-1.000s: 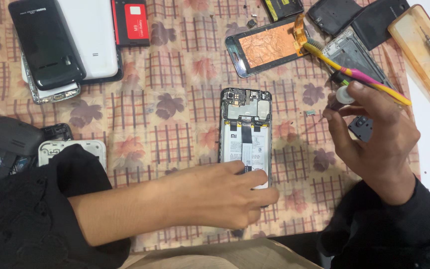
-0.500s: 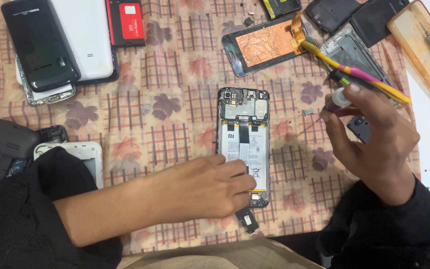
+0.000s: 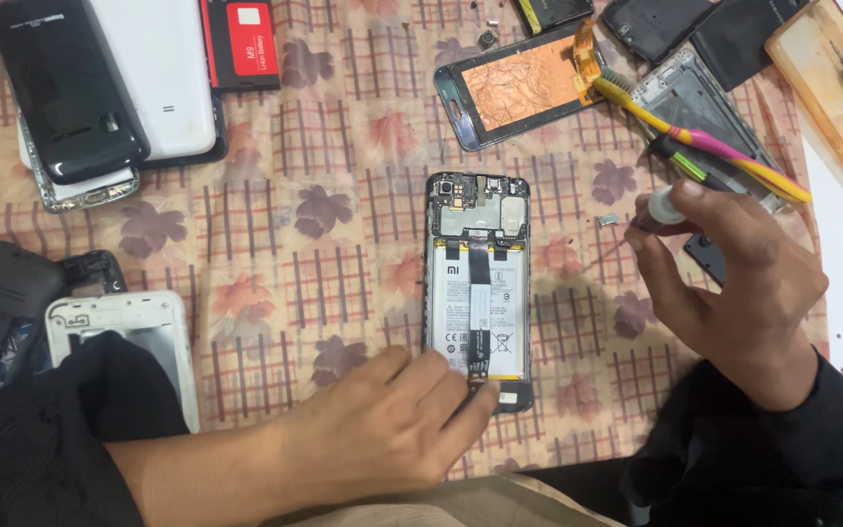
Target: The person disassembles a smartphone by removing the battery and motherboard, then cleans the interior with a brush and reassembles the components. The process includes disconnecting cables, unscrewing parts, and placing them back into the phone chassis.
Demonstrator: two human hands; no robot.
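Observation:
An opened black phone (image 3: 475, 283) lies back-up on the patterned cloth, showing its white battery and a black flex cable (image 3: 480, 312) down the middle. My left hand (image 3: 382, 429) reaches in from the lower left, and its fingertips pinch the cable's lower end at the phone's bottom edge. My right hand (image 3: 743, 283) hovers just right of the phone. It grips a small screwdriver (image 3: 663, 207) with a white cap, whose thin shaft points down-left toward the cloth.
Behind the phone lie a copper-backed phone frame (image 3: 519, 93), a yellow-and-pink toothbrush (image 3: 704, 141) and dark phone parts. An orange tray (image 3: 836, 93) sits far right. At far left are a black phone (image 3: 65, 88), a white cover (image 3: 163, 73), a red battery (image 3: 243, 44) and a white frame (image 3: 139, 337).
My left hand has drawn back to the left, uncovering the phone's lower part, and its fingertips now meet the flex cable's end. The right hand has barely moved.

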